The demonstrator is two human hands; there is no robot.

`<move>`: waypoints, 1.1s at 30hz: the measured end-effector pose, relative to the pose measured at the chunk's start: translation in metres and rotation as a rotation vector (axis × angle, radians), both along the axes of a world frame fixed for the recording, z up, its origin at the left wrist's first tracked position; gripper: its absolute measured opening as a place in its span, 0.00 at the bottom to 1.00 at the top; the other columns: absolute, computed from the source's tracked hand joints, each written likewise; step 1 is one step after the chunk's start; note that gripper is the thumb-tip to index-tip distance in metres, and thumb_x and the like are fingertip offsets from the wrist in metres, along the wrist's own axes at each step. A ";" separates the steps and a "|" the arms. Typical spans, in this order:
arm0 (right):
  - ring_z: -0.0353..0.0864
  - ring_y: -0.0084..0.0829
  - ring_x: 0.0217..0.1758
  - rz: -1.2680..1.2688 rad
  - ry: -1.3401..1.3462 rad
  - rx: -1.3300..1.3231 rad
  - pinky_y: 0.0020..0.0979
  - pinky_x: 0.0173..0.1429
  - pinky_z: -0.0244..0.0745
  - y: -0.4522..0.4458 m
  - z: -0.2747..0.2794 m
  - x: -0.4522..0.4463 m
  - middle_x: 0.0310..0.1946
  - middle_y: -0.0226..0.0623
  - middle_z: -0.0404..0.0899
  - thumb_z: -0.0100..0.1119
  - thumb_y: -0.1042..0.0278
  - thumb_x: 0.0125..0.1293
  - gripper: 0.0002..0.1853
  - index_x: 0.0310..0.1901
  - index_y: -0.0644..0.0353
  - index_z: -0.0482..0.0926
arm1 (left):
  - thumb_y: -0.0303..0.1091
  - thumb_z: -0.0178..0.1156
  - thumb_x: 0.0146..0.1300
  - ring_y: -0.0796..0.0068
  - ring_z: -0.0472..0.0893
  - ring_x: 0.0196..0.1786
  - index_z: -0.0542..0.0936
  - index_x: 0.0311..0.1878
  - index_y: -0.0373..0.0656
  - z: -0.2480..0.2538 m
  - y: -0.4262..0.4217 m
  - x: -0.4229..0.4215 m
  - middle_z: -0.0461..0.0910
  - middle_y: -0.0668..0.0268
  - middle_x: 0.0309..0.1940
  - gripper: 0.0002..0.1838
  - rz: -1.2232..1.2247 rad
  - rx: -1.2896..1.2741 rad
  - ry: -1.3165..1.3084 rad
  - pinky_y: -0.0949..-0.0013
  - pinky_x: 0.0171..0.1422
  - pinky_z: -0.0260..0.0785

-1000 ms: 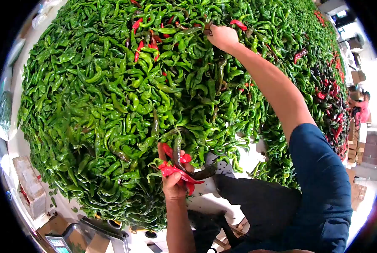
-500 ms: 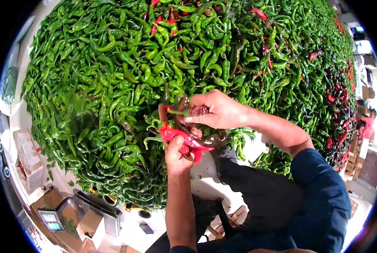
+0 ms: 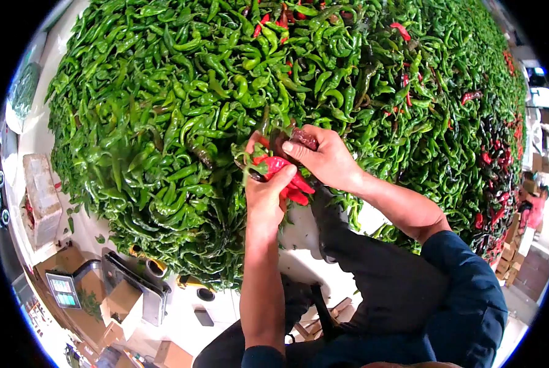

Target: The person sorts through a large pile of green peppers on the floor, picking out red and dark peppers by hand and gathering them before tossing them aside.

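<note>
My left hand [image 3: 267, 191] is closed around a bunch of red chili peppers [image 3: 296, 189], with the thumb lying across them. Green stems poke out on the bunch's left side. Right beside it, my right hand [image 3: 331, 161] pinches a dark brownish-red pepper [image 3: 305, 138] between thumb and fingers. Another dark pepper [image 3: 277, 140] sits between the two hands; which hand bears it I cannot tell. Both hands are over the near edge of a large pile of green peppers [image 3: 182, 122].
Red and dark peppers [image 3: 495, 165] are gathered along the pile's right side. A white foam box [image 3: 42, 199] stands at the left. Lower left are a scale with a lit display [image 3: 64, 290] and an open cardboard box [image 3: 122, 306]. My dark-trousered leg [image 3: 385, 270] extends toward the pile.
The view has shifted, so the pile appears farther right. My right hand has brought its dark pepper closer against the bunch in my left hand, which still grips the red peppers.
</note>
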State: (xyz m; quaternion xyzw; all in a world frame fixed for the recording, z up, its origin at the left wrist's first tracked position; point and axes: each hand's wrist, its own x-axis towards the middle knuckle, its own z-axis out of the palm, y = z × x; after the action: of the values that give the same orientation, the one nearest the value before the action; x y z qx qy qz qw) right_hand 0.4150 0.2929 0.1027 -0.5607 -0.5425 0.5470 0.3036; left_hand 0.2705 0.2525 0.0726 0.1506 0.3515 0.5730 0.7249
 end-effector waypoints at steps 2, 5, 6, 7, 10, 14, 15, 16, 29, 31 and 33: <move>0.73 0.18 0.28 -0.063 0.037 -0.006 0.28 0.33 0.73 -0.002 0.015 -0.014 0.24 0.32 0.78 0.65 0.62 0.67 0.14 0.38 0.68 0.79 | 0.22 0.65 0.55 0.62 0.71 0.66 0.49 0.78 0.53 0.005 -0.005 -0.002 0.67 0.59 0.67 0.50 0.049 0.019 -0.102 0.57 0.71 0.65; 0.74 0.18 0.28 -0.085 -0.024 0.112 0.28 0.33 0.73 -0.010 0.026 -0.031 0.24 0.34 0.80 0.67 0.64 0.65 0.13 0.38 0.68 0.80 | 0.27 0.66 0.55 0.60 0.68 0.69 0.47 0.79 0.56 0.011 -0.014 -0.008 0.64 0.60 0.70 0.52 0.093 0.052 -0.152 0.55 0.74 0.61; 0.75 0.19 0.28 -0.079 -0.057 0.175 0.28 0.33 0.73 -0.013 0.027 -0.039 0.24 0.35 0.81 0.67 0.65 0.64 0.12 0.38 0.67 0.80 | 0.28 0.67 0.55 0.59 0.68 0.70 0.46 0.79 0.57 0.014 -0.018 -0.012 0.63 0.60 0.70 0.53 0.106 0.065 -0.147 0.55 0.74 0.61; 0.78 0.20 0.28 -0.111 0.022 0.151 0.29 0.33 0.74 -0.016 0.026 -0.047 0.25 0.38 0.82 0.68 0.64 0.63 0.13 0.37 0.67 0.80 | 0.28 0.67 0.54 0.59 0.67 0.70 0.46 0.79 0.60 0.019 -0.023 -0.014 0.63 0.62 0.71 0.54 0.115 0.065 -0.143 0.55 0.74 0.61; 0.77 0.21 0.25 -0.093 -0.058 0.233 0.30 0.32 0.74 -0.025 0.042 -0.063 0.22 0.40 0.80 0.66 0.64 0.65 0.13 0.37 0.68 0.80 | 0.25 0.67 0.54 0.60 0.71 0.67 0.51 0.78 0.61 0.027 -0.028 -0.022 0.67 0.63 0.68 0.51 0.208 0.100 -0.214 0.55 0.70 0.66; 0.80 0.28 0.28 0.312 -0.304 0.341 0.30 0.35 0.74 -0.028 0.079 -0.076 0.26 0.42 0.81 0.64 0.67 0.65 0.10 0.39 0.67 0.79 | 0.24 0.61 0.59 0.60 0.74 0.65 0.53 0.77 0.63 0.032 -0.051 -0.034 0.69 0.62 0.67 0.46 0.297 0.070 -0.410 0.55 0.68 0.69; 0.84 0.43 0.32 0.420 -0.335 0.409 0.37 0.38 0.77 -0.027 0.077 -0.076 0.31 0.50 0.81 0.64 0.64 0.64 0.14 0.42 0.67 0.79 | 0.25 0.58 0.62 0.61 0.74 0.64 0.54 0.77 0.62 0.033 -0.056 -0.036 0.69 0.63 0.66 0.42 0.342 0.109 -0.426 0.56 0.68 0.69; 0.84 0.45 0.33 0.495 -0.365 0.464 0.38 0.38 0.77 -0.027 0.085 -0.080 0.32 0.51 0.82 0.64 0.63 0.63 0.15 0.43 0.66 0.79 | 0.27 0.58 0.63 0.61 0.74 0.64 0.52 0.77 0.62 0.039 -0.060 -0.041 0.66 0.61 0.69 0.42 0.354 0.136 -0.471 0.56 0.68 0.69; 0.83 0.53 0.38 0.899 -0.798 0.592 0.48 0.43 0.78 -0.061 0.132 -0.106 0.35 0.53 0.82 0.56 0.44 0.66 0.26 0.42 0.66 0.75 | 0.40 0.60 0.69 0.72 0.81 0.51 0.74 0.59 0.42 0.051 -0.098 -0.072 0.80 0.65 0.51 0.19 0.248 0.050 -0.390 0.67 0.53 0.77; 0.82 0.52 0.40 0.903 -0.818 0.660 0.48 0.44 0.78 -0.068 0.124 -0.105 0.37 0.52 0.81 0.57 0.46 0.65 0.25 0.42 0.66 0.75 | 0.43 0.58 0.71 0.72 0.81 0.50 0.75 0.57 0.42 0.022 -0.102 -0.067 0.80 0.64 0.50 0.18 0.175 0.044 -0.570 0.66 0.52 0.78; 0.81 0.51 0.43 0.910 -0.772 0.652 0.47 0.47 0.77 -0.075 0.125 -0.105 0.40 0.51 0.80 0.59 0.48 0.65 0.23 0.45 0.65 0.75 | 0.47 0.55 0.72 0.69 0.81 0.52 0.77 0.55 0.45 0.021 -0.109 -0.058 0.82 0.65 0.50 0.18 0.229 0.019 -0.586 0.60 0.57 0.76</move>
State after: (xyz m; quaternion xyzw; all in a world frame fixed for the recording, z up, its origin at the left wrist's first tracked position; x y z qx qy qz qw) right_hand 0.3096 0.2182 0.2278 -0.3113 -0.9310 0.1895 -0.0188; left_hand 0.2127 0.1439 0.0932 -0.0550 0.1368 0.6731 0.7247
